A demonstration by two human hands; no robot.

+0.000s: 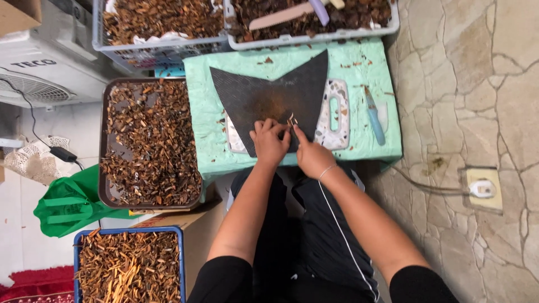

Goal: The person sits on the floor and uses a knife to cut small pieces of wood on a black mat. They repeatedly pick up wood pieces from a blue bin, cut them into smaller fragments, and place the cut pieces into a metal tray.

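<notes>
Hands: left hand (269,141) and right hand (312,155) pinch a small bark piece (291,121) over the dark mat (275,98); keep fingertips close, grip firm.

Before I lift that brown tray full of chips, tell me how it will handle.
The brown tray likely feels light for its size: its fill looks like dry chips. It overhangs a cardboard box, so it may tip. Loose pieces would probably spill if tilted.

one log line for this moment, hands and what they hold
left hand: pinching bark strips | right hand: on same strips | over: black mat | knife: untouched
</notes>
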